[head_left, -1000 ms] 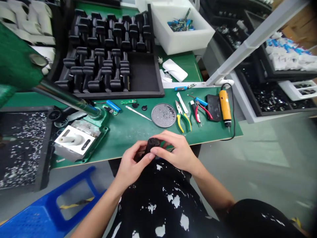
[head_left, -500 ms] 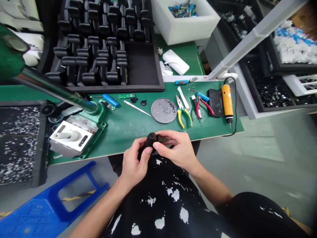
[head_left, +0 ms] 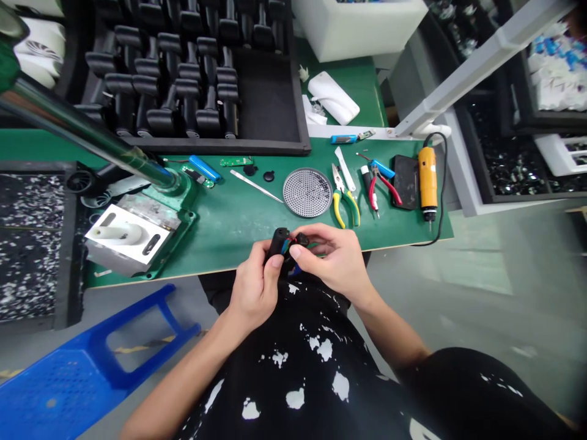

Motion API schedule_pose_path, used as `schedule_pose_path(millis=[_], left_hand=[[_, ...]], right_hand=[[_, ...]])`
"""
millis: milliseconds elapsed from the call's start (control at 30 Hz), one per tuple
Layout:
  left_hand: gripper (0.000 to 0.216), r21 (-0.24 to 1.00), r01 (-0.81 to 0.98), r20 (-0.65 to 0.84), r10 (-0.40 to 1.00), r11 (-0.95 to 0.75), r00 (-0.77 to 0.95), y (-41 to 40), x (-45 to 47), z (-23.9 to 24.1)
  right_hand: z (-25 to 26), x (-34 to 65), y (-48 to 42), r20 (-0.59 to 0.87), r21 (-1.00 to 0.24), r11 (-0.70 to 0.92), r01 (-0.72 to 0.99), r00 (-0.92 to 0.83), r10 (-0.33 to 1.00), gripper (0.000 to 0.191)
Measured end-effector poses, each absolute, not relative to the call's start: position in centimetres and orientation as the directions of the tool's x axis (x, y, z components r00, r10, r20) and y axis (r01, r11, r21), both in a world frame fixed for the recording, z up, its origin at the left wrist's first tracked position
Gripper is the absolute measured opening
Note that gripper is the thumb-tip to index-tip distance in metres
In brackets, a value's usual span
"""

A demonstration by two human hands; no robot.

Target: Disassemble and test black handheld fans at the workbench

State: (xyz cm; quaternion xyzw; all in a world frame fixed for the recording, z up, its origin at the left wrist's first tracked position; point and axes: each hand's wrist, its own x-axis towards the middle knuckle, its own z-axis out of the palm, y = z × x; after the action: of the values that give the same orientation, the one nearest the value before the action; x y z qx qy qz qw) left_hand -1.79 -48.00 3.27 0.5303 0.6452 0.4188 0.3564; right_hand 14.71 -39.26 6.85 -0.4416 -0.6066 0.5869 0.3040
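Both my hands meet at the near edge of the green bench (head_left: 238, 226). My left hand (head_left: 254, 287) is closed round a small black plastic part (head_left: 277, 242), thumb pressed on its side. My right hand (head_left: 332, 260) pinches the other end of the same part, where a smaller black piece (head_left: 301, 239) and a bit of blue show between the fingers. The lower end of the part is hidden behind my fingers.
A black tray (head_left: 275, 110) of several black handle-shaped parts lies at the back. A round mesh disc (head_left: 307, 192), pliers (head_left: 345, 198), red cutters (head_left: 378, 192), an orange electric screwdriver (head_left: 428, 183) and a blue battery (head_left: 205, 168) lie on the bench. A green press (head_left: 137, 226) stands left, a blue stool (head_left: 82, 373) below.
The view has tilted down, so the bench sits higher in the frame. My hands have turned the black part, exposing blue inside it, and my right fingers now pinch a small piece at its top.
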Motion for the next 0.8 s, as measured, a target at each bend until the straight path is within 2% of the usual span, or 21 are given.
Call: schedule_pose_path(millis=[167, 333, 433, 600, 800], left_hand=[[0.03, 0.935, 0.334, -0.049, 0.976, 0.119, -0.21, -47.7, -1.9, 3.4], [0.029, 0.954, 0.283, -0.047, 0.981, 0.1, -0.189, -47.9, -2.0, 3.4], [0.028, 0.979, 0.181, -0.062, 0.982, 0.094, -0.179, -47.8, -2.0, 3.6], [0.024, 0.999, 0.02, -0.042, 0.982, 0.046, -0.185, -47.2, -1.9, 4.4], [0.019, 0.938, -0.343, -0.112, 0.979, 0.048, -0.168, -46.7, -1.1, 4.8]], right_hand=[[6.9, 15.0, -38.9, -0.145, -0.984, -0.081, 0.159, -0.448, 0.882, 0.025], [6.5, 15.5, -38.4, -0.141, -0.989, -0.14, 0.042, -0.54, 0.83, 0.025], [6.2, 15.5, -38.0, -0.143, -0.979, -0.202, -0.038, -0.577, 0.804, 0.021], [5.7, 14.7, -38.0, -0.236, -0.883, -0.439, -0.164, -0.654, 0.719, 0.031], [5.5, 13.7, -38.3, -0.24, -0.872, -0.453, -0.186, -0.644, 0.726, 0.029]])
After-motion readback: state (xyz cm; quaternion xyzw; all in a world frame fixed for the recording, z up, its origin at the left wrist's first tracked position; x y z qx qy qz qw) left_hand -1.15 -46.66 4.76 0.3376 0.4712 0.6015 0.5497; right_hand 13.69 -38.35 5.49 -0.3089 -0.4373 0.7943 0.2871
